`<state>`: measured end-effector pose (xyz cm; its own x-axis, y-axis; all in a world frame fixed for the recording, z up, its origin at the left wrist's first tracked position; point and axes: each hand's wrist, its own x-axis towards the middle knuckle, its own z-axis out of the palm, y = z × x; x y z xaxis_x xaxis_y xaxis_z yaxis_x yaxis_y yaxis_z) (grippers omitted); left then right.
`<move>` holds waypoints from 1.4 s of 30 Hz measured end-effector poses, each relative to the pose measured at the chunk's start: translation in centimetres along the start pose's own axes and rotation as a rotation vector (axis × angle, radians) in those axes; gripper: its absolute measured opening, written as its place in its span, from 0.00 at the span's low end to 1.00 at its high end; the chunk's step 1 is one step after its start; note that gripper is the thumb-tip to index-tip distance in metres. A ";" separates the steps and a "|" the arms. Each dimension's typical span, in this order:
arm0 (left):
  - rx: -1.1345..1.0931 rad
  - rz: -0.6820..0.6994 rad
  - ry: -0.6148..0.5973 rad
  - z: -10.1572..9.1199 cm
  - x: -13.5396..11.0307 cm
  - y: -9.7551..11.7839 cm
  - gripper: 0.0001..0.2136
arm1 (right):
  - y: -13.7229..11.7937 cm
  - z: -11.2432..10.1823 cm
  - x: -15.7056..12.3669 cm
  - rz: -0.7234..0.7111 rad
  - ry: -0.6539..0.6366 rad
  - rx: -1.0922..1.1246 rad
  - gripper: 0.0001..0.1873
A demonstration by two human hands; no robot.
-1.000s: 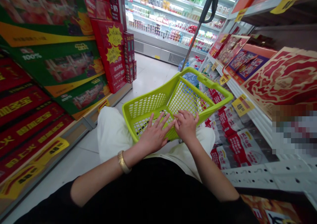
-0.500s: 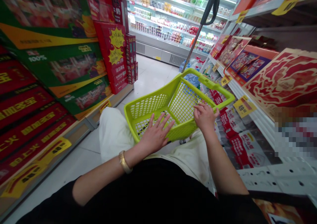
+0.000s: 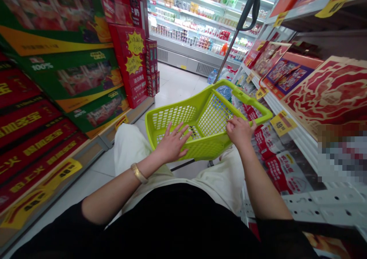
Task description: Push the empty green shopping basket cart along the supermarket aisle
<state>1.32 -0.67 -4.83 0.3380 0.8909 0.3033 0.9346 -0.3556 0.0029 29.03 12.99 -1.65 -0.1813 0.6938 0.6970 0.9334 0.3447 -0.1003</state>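
Note:
A lime-green plastic shopping basket (image 3: pixel 213 141) with lattice walls is in front of my knees, tilted, and nothing shows inside it. My right hand (image 3: pixel 240 131) has its fingers curled over the basket's right rim, near the green grip loop. Spread fingers mark my left hand (image 3: pixel 172 144), which is at the near left side of the basket; whether it touches the rim I cannot tell. A gold band circles the left wrist. From the far end of the basket a metal pull rod rises to a black handle (image 3: pixel 249 10).
Stacked green and red drink cartons (image 3: pixel 83 75) line the left side. On the right are shelves with gift boxes (image 3: pixel 327 91), a price tag (image 3: pixel 282 123) and shrink-wrapped bottle packs (image 3: pixel 286 171) lower down. A refrigerated display (image 3: pixel 195 56) spans the far end, beyond white floor tiles (image 3: pixel 173 81).
My left hand has shifted left, away from the basket's middle. The basket's near side has swung slightly up, and its pull rod and handle have moved to the right. My right hand stays on the rim.

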 end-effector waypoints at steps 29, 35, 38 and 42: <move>-0.059 -0.263 -0.034 0.9 7.3 1.4 0.29 | -8.0 -1.2 -4.6 -0.115 -0.029 0.160 0.07; -0.072 -0.279 -0.067 0.0 6.2 1.2 0.29 | -6.8 -2.2 -4.6 -0.123 0.001 0.131 0.08; -0.082 -0.277 -0.058 -0.1 5.8 1.2 0.29 | -4.3 -3.0 -3.8 -0.063 0.058 0.074 0.08; -0.081 -0.266 -0.038 0.1 5.8 1.2 0.29 | -2.0 -3.6 -2.8 0.033 0.125 0.029 0.10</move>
<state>4.44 4.09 -3.20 0.0870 0.9655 0.2453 0.9798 -0.1274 0.1542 28.77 8.10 -0.88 -0.1085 0.6215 0.7758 0.9284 0.3424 -0.1444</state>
